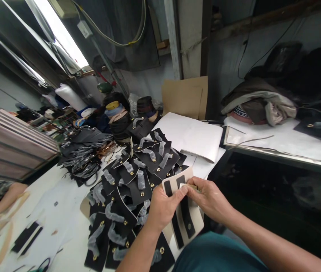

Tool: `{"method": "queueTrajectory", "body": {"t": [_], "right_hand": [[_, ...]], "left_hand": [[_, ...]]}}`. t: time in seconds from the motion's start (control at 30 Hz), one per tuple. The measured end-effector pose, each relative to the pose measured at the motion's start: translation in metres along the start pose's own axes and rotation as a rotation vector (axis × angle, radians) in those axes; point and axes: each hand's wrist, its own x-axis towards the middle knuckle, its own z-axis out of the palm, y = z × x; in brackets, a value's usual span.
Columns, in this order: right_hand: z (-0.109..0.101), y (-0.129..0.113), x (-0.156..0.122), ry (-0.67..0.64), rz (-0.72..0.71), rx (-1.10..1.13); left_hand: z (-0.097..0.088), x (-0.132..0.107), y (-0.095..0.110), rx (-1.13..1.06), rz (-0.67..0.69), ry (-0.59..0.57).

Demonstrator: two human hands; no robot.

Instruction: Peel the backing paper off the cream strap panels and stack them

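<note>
My left hand [164, 206] is closed around the left edge of a flat beige panel [196, 217], its thumb lying across the front. Two black straps run along this panel, and the right-hand one [185, 209] bears a round snap near its lower end. Against the panel's upper part, my right hand [213, 200] is pinched shut near the strap, close to my left thumb. A small whitish bit [182, 185] shows at its fingertips; what it is I cannot make out. Beside my left hand lies a pile of black panels [139, 190] with gold-coloured fittings and plastic-wrapped parts.
A co-worker's arm [10, 198] reaches in at the left. Black strips [27, 238] lie on the white table [72, 211]. Behind the pile are bundled black pieces [85, 147], white sheets [191, 132] and brown cardboard [183, 96]. A dark gap [256, 189] lies to my right.
</note>
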Motion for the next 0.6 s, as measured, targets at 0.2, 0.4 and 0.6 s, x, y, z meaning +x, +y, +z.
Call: {"method": "queueTrajectory", "body": {"t": [0.2,0.4,0.6], "right_hand": [[0.006,0.012,0.002,0.018,-0.122,-0.344],[0.015,0.014,-0.007,-0.088,-0.519,-0.75],[0.023,0.007,-0.026,-0.366,-0.294,-0.391]], "left_hand": [[0.004,0.006,-0.014,0.123,0.005,0.142],[0.011,0.021,-0.054,0.089,-0.078,0.235],[-0.001,0.031,-0.105,-0.163,-0.289,0.298]]}}
